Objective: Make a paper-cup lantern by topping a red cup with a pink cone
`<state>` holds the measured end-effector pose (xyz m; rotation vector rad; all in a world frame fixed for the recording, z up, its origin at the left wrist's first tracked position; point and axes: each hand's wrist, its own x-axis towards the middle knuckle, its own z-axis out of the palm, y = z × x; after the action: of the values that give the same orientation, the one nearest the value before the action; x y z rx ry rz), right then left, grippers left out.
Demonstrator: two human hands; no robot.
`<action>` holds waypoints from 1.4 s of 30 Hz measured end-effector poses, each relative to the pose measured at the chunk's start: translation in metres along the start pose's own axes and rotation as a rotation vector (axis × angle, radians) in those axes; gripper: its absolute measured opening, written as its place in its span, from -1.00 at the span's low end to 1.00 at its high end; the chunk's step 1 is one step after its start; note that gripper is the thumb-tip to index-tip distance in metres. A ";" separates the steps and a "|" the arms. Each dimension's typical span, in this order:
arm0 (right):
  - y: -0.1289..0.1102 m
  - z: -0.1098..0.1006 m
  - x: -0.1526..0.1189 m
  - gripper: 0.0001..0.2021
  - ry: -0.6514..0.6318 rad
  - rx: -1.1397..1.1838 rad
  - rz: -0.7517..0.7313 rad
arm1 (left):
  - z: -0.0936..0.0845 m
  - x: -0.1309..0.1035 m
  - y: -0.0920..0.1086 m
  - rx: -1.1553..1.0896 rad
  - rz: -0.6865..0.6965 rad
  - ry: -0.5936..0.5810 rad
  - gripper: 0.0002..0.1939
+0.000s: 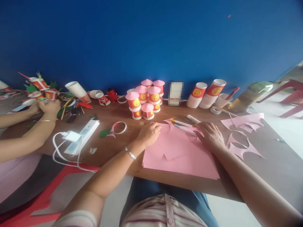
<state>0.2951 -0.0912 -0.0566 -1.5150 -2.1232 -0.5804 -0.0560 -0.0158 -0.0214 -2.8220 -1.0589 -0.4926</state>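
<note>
A stack of pink paper sheets [182,157] lies at the table's front edge, with a slit or cut corner showing in its middle. At its upper left edge, my left hand [149,134] has its fingers bent together on the paper. My right hand [211,135] lies on the upper right side of the stack, fingers stretched out and thumb apart. Close to those fingers are a white capped marker [193,119], an orange-and-white pen [181,123] and a blue-tipped pen [186,130]. Pink paper offcuts [246,148] with round cutouts lie right of my right hand.
Red paper cups with pink cone roofs [148,108] stand stacked behind the paper. Tall cup stacks [197,96], a tape roll [216,110] and a bottle [251,94] are at right. Left are a power strip [82,137] with cables and a co-worker's hands [48,107].
</note>
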 end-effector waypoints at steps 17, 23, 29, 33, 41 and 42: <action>-0.012 0.004 0.005 -0.67 -0.064 0.090 0.021 | -0.072 -0.050 -0.011 -0.023 0.047 0.049 -0.76; -0.013 0.008 0.005 -0.70 -0.090 0.108 0.032 | -0.036 -0.006 0.047 -0.076 0.398 -0.147 -0.78; -0.013 0.008 0.003 -0.69 -0.096 0.076 0.040 | -0.009 -0.016 0.029 -0.320 0.347 -0.090 -0.90; -0.011 0.007 0.002 -0.68 -0.123 0.104 0.068 | 0.002 -0.025 0.014 -0.518 0.119 0.015 -0.40; -0.018 -0.010 0.012 -0.70 -0.103 0.167 0.060 | 0.005 -0.026 0.004 -0.519 0.083 -0.049 -0.22; -0.022 -0.014 0.014 -0.69 -0.084 0.211 0.022 | 0.004 -0.026 0.002 -0.512 0.095 -0.032 -0.29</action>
<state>0.2716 -0.0955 -0.0385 -1.4653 -2.1509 -0.2783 -0.0718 -0.0330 -0.0341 -3.3066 -0.9021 -0.8123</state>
